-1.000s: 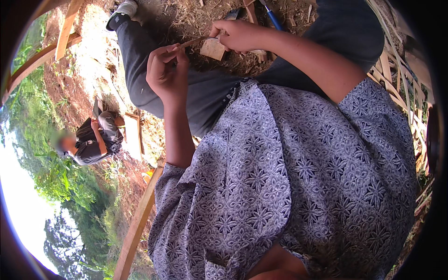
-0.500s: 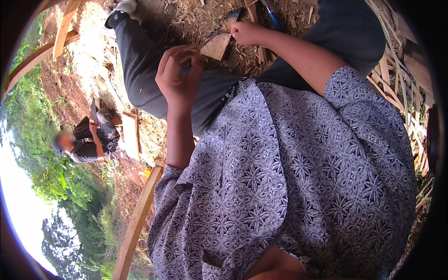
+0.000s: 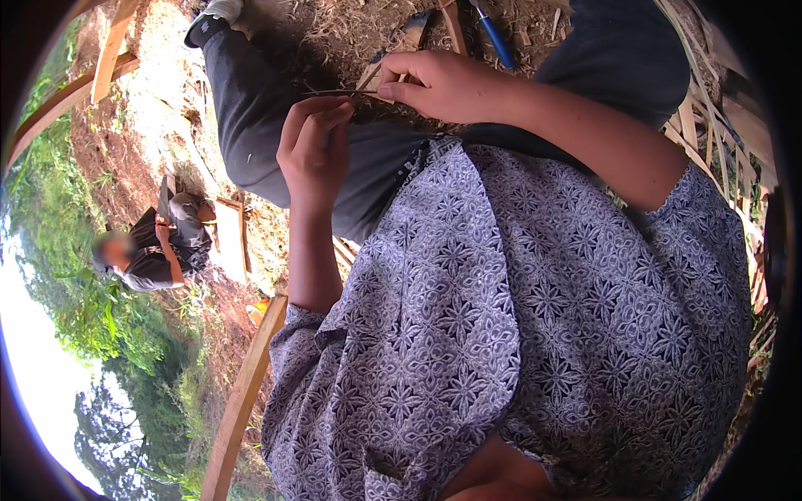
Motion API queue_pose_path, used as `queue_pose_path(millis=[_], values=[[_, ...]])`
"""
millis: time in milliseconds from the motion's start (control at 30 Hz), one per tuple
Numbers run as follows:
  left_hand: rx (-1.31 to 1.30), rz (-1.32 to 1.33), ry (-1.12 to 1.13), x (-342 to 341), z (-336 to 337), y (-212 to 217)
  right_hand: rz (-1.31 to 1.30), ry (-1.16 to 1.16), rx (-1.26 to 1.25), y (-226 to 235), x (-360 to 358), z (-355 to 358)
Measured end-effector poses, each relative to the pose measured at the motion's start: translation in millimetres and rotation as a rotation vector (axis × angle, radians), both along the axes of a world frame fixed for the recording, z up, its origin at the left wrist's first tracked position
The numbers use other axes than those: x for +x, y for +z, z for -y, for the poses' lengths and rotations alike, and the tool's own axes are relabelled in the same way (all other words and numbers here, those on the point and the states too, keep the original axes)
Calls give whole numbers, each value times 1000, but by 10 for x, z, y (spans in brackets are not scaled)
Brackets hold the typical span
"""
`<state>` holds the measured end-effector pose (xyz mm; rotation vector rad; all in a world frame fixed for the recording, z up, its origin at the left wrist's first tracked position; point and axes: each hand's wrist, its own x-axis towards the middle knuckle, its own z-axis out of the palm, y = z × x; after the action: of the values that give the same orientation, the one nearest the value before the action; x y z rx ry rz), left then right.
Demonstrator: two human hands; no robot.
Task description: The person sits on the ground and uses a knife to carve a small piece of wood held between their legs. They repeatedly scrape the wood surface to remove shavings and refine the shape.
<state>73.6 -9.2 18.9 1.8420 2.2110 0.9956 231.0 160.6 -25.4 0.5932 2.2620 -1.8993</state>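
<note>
A co-worker (image 3: 152, 260) sits far left. Nearer, the left hand (image 3: 314, 144) pinches a thin wooden strip (image 3: 365, 92) — it spans between both hands. The right hand (image 3: 439, 83) curls its fingers at the strip's right end — whether gripping, I cannot tell. Farther right lies a blue-handled tool (image 3: 495, 40).

Shirt (image 3: 468, 326) blue-grey and white, dark star-shaped flowers all over; trousers (image 3: 259, 125) charcoal. Thin strip (image 3: 364, 91) brown, tool handle (image 3: 494, 37) bright blue. Beam (image 3: 242, 401) orange-tan, soil (image 3: 96, 159) reddish-brown, leaves (image 3: 125, 321) green.
</note>
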Motion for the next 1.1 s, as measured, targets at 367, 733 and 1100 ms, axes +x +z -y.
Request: queue_pose_path(millis=[367, 733, 1100], values=[[6, -83, 43, 53, 75, -17, -65, -60, 104, -125, -24, 146], [49, -28, 110, 129, -220, 8, 245, -177, 200, -1416, 114, -118], [108, -25, 185, 76, -202, -118, -105, -161, 63, -50, -36, 87]])
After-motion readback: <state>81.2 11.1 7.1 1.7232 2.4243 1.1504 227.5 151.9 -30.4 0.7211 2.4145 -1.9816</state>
